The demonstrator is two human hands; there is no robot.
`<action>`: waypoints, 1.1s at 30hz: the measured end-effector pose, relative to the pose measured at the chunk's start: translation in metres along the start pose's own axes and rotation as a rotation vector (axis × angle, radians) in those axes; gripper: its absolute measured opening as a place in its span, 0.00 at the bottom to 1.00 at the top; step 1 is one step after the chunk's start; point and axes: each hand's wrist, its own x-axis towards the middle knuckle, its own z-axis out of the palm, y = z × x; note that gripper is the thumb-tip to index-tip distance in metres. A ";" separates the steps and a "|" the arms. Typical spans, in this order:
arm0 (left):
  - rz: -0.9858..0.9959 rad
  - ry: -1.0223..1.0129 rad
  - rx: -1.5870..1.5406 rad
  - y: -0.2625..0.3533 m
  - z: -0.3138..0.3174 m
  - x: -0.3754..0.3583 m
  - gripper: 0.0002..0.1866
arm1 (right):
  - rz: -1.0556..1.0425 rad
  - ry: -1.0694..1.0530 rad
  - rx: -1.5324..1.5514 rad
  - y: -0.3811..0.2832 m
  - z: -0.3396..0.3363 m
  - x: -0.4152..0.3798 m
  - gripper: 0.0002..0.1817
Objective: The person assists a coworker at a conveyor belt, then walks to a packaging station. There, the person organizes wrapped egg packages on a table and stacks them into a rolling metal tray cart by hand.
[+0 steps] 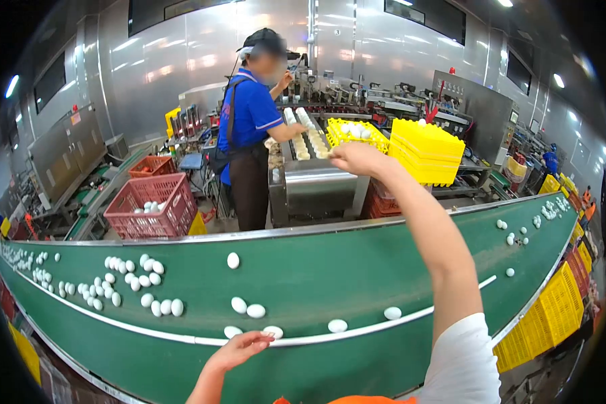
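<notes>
My left hand (241,350) reaches over the near part of the green conveyor belt (357,283), fingers loosely stretched. Its fingertips overlap a white egg (273,332) beside the white guide rail (363,328); another egg (232,332) lies just behind the hand. Across the belt, my right arm extends to the metal machine (320,185), where my right hand (357,159) is closed with fingers curled down, in front of a yellow egg tray (331,132) with white eggs. Whatever those fingers hold is hidden. Several loose eggs (247,308) lie in the middle of the belt.
Opposite stands a person in a blue shirt (252,111), one arm over rows of pale cups (303,138). Stacked yellow trays (425,155) stand right of the machine. A red crate (145,222) with eggs stands behind the belt. Yellow crates (542,323) line the right side.
</notes>
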 end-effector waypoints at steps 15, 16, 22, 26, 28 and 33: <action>-0.167 0.145 0.003 -0.005 0.016 -0.011 0.21 | -0.228 -0.006 0.333 -0.020 0.086 0.053 0.16; -0.163 0.158 0.051 0.009 0.007 -0.014 0.21 | -0.245 -0.006 0.338 -0.020 0.088 0.058 0.16; 0.408 0.660 0.672 0.143 -0.110 0.009 0.19 | -0.262 0.423 0.772 -0.099 0.053 0.097 0.22; 0.916 0.954 0.195 0.253 -0.192 0.039 0.21 | -0.330 0.626 0.937 -0.209 0.062 0.127 0.30; 0.978 1.034 0.188 0.283 -0.219 0.034 0.22 | -0.399 0.804 0.605 -0.260 0.049 0.134 0.36; 1.099 0.613 -0.208 0.284 -0.273 0.019 0.22 | -0.407 0.746 0.556 -0.328 0.032 0.174 0.26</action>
